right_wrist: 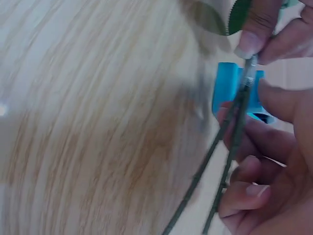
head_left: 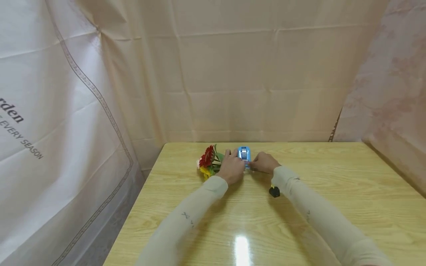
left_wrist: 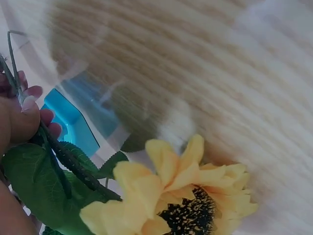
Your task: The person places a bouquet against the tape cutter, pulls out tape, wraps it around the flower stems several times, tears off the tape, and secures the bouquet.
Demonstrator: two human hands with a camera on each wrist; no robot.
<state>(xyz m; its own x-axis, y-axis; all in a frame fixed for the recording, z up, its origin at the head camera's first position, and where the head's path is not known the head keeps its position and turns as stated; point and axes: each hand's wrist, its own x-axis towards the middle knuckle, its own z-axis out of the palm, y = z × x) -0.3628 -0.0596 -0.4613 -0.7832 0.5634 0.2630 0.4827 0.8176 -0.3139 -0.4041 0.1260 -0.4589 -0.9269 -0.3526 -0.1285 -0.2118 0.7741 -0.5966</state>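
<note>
My left hand [head_left: 232, 168] pinches the stems of a bunch of artificial flowers [head_left: 208, 157], with red, yellow and pale heads lying to its left. A yellow sunflower [left_wrist: 195, 196] and green leaves [left_wrist: 36, 171] hang below that hand in the left wrist view. Clear tape [right_wrist: 249, 71] wraps the green stems [right_wrist: 234, 132] just under the left thumb. My right hand [head_left: 264, 162] has its thumb and curled fingers about the stems beside the tape, as the right wrist view shows. Right behind the stems stands a blue tape dispenser [head_left: 244, 153].
A small black and yellow object [head_left: 274, 191] lies on the wooden table [head_left: 319, 162] under the right sleeve. The table's far edge meets a beige cloth [head_left: 226, 74], and more printed cloth [head_left: 66, 147] hangs at the left.
</note>
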